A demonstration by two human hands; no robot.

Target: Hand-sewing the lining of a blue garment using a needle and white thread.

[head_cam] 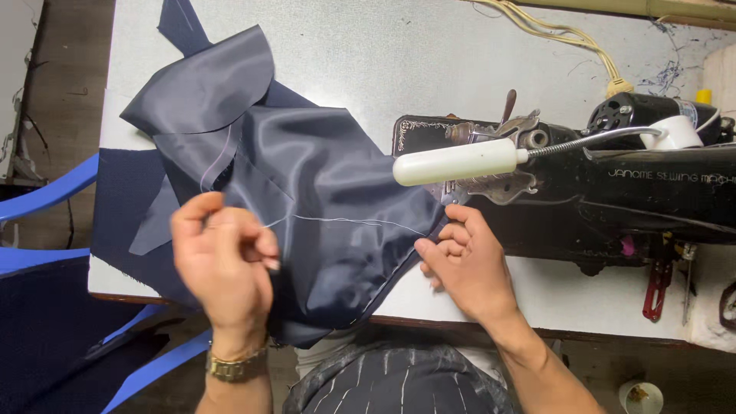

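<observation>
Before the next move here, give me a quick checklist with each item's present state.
1. Left hand pinches the thread: ok, fingers closed on its end.
2. Thread taut: ok, it runs straight across the fabric to the right hand.
3. Right hand holds the fabric edge: ok, by the sewing machine.
4. Fabric lies flat: not ok, folded and draped off the table edge.
5. Hands away from the needle: cannot tell, the lamp hides it.
</observation>
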